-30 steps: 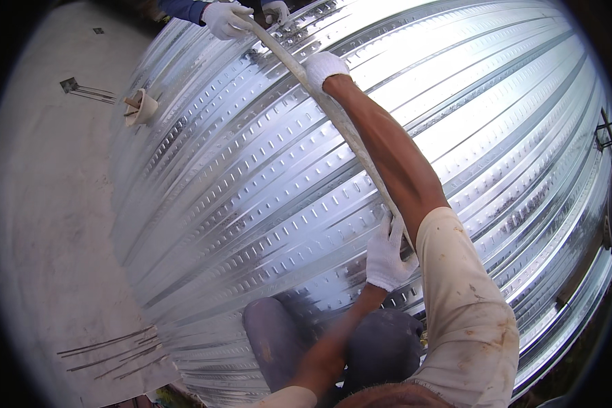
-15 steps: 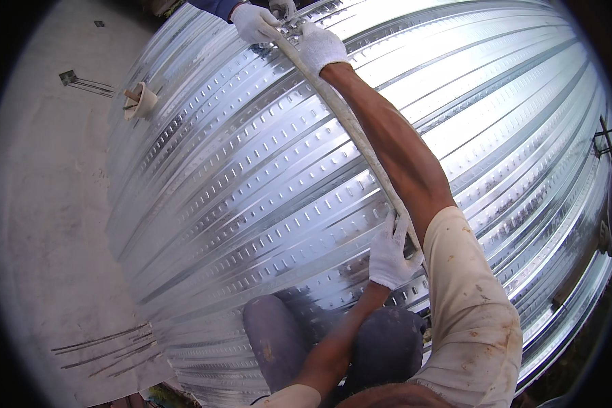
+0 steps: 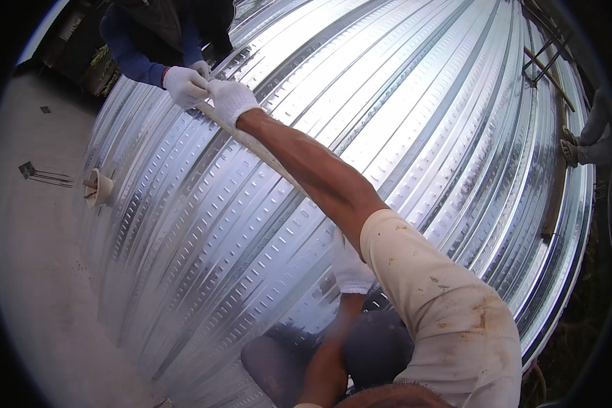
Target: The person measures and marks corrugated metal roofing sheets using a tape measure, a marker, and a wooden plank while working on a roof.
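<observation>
My right hand [image 3: 231,100], in a white knit glove, reaches far forward to a co-worker's gloved hand [image 3: 185,87]. Its fingers are closed against that person's fingertips; anything between them is too small to make out. The co-worker's other gloved hand [image 3: 201,68] is just behind. A long, pale, slender strip [image 3: 268,158], pole or hose, runs from below these hands back under my right forearm. Near my knees is my gloved left hand [image 3: 351,266], close to the strip's line; my right arm hides part of it, and its fingers are unclear.
Ribbed, shiny metal decking sheets [image 3: 401,102] spread beneath me. A whitish bucket [image 3: 99,188] stands at their left edge, beside a concrete floor [image 3: 41,251] with protruding bars [image 3: 47,178]. Another person's foot [image 3: 570,148] shows at the right, near thin metal rods [image 3: 544,61].
The view has swung, bringing more of the co-worker into sight. My right hand has come against the co-worker's fingers. My left hand, previously at the strip with fingers visible, is now partly covered by my arm.
</observation>
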Tool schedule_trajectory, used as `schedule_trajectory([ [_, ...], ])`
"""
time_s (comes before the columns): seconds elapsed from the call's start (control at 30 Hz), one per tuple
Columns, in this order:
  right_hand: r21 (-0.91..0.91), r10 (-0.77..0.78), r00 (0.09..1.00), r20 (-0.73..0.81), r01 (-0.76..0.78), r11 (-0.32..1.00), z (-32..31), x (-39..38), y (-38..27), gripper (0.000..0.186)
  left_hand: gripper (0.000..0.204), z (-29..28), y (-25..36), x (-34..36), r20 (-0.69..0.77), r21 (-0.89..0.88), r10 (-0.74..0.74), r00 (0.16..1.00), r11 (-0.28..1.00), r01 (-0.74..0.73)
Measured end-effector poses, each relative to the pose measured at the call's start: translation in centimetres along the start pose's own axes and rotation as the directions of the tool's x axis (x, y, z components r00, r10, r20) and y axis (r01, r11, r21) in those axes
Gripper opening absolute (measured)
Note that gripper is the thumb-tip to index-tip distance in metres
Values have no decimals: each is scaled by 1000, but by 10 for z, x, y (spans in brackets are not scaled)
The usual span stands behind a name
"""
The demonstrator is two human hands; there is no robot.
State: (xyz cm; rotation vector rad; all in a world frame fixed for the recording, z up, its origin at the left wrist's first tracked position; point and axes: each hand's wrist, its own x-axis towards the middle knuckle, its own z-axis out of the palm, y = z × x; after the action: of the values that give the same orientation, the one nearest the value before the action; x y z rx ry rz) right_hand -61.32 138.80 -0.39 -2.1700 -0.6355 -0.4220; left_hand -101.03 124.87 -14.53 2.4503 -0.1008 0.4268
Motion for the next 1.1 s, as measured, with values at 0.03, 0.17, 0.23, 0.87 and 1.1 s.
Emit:
schedule_trajectory([
  [0.03, -44, 14, 998, 56, -12, 999, -15, 2, 5, 48, 98, -8, 15, 4, 47, -123, -70, 996, 990, 75],
  [0.17, -22, 153, 984, 86, -152, 988, -93, -28, 14, 50, 97, -5, 1, -9, 28, -96, -150, 988, 984, 152],
  [0.23, -72, 312, 949, 43, -309, 948, -169, -42, 79, 70, 98, -1, 6, -7, 37, -164, -115, 993, 979, 120],
  [0.87, -379, 861, 475, -181, -842, 384, -541, -593, 116, 68, 95, -7, 16, -14, 44, -160, -156, 987, 974, 161],
  [1.1, -235, 943, 83, -323, -972, 5, -451, -787, -10, 69, 95, -12, 31, -18, 67, -252, -194, 979, 946, 205],
])
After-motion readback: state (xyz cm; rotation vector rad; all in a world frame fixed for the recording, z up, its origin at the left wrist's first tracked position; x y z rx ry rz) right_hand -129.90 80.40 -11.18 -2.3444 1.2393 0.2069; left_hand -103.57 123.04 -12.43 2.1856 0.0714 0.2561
